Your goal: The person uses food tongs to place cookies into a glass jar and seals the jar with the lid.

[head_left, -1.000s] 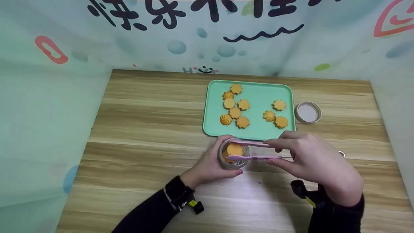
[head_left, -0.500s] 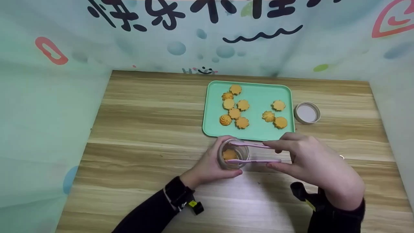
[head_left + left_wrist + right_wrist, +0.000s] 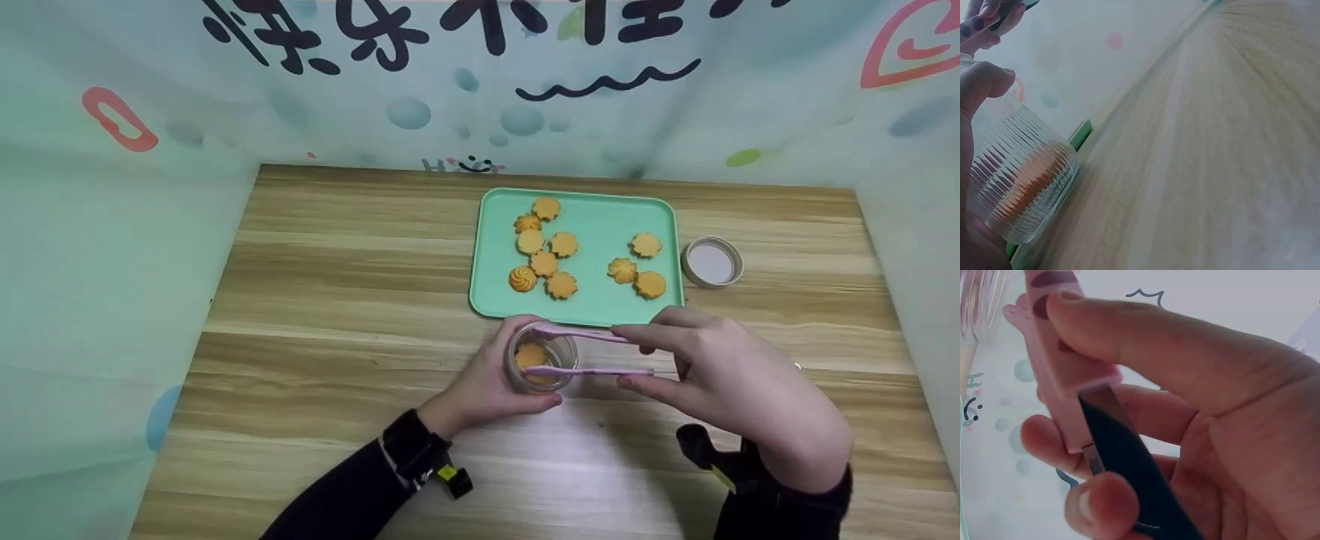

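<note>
My left hand [image 3: 480,382] grips a clear ribbed glass jar [image 3: 1033,174] from its left side, thumb and fingers curled round it. Orange-brown cookies [image 3: 531,358] lie at the bottom of the jar, seen through the glass in the left wrist view. In my right hand [image 3: 712,367] is a pair of pink-tipped tongs [image 3: 600,372], held between thumb and fingers. Both tong tips are inside the jar's mouth, spread apart, with no cookie pinched between them. The right wrist view shows the pink arms and the dark metal strip [image 3: 1129,455] of the tongs.
Behind the jar, a mint-green tray [image 3: 592,225] bears several cookies [image 3: 544,262] on its left and three on its right. A round lid [image 3: 712,262] lies right of the tray on the wooden table [image 3: 337,300]. A printed curtain [image 3: 337,112] encloses the back and sides.
A cookie between the tong tips at the jar's mouth has been let go and dropped into the jar. The tong tips have spread slightly. My left hand and the jar stay put.
</note>
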`<state>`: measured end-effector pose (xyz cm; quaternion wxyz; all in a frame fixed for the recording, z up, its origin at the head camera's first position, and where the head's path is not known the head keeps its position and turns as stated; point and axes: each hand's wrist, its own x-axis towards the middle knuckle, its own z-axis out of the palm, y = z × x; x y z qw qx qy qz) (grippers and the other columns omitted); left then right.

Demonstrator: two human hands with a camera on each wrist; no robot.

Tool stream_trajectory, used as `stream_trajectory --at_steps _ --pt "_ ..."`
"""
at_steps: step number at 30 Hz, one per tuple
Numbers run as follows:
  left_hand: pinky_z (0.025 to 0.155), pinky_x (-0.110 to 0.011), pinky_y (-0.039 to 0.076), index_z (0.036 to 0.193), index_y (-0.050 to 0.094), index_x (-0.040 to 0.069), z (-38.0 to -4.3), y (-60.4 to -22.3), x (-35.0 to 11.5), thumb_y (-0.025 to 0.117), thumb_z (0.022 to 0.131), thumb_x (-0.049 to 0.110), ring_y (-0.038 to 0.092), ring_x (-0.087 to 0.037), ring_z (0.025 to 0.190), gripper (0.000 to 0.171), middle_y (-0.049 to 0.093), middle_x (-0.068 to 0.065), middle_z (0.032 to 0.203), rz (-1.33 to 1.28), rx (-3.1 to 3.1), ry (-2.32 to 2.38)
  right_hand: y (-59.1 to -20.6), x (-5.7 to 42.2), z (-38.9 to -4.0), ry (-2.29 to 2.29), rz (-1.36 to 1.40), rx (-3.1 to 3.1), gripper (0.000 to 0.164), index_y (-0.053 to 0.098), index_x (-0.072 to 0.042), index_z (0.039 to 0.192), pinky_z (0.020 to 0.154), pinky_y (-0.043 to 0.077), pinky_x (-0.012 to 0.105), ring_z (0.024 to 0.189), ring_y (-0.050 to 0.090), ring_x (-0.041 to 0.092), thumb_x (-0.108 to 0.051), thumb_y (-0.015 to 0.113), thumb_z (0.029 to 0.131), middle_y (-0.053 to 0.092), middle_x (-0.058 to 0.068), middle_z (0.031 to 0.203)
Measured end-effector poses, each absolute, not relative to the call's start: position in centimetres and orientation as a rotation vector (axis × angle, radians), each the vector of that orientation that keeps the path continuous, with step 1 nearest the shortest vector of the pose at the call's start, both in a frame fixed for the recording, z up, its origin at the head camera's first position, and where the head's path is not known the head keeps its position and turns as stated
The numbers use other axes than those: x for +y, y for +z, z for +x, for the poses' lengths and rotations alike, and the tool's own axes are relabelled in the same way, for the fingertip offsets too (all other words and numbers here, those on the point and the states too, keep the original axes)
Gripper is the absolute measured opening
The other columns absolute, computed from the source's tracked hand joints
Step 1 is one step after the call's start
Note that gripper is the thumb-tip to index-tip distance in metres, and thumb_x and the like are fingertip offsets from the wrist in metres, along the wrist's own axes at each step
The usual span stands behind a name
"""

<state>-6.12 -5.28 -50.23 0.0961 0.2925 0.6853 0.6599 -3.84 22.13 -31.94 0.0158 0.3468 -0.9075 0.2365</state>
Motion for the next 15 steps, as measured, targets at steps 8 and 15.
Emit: stream_trajectory --at_steps 8,15 --pt "0.111 -0.042 0.040 0.147 0.036 0.028 -6.1 -50.5 -5.4 0.094 0.072 0.033 0.052 -0.021 0.127 0.095 0.053 0.000 0.139 0.852 2.066 1.917 -31.6 23.2 -4.3 0.768 1.032 -2.704 0.047 0.073 -0.011 0.125 0.052 0.042 0.012 0.062 0.050 -0.001 -0.026 0.087 0.083 0.063 -0.006 0.101" --pt "0.112 -0.045 0.037 0.144 0.039 0.023 -6.0 -49.8 -5.2 0.095 0.073 0.022 0.051 -0.023 0.128 0.091 0.055 0.001 0.137 0.862 2.028 1.966 -32.5 25.4 -6.3 0.810 0.901 -2.666 0.044 0.074 -0.012 0.122 0.047 0.039 0.015 0.056 0.049 0.003 -0.016 0.089 0.081 0.061 -0.008 0.091"
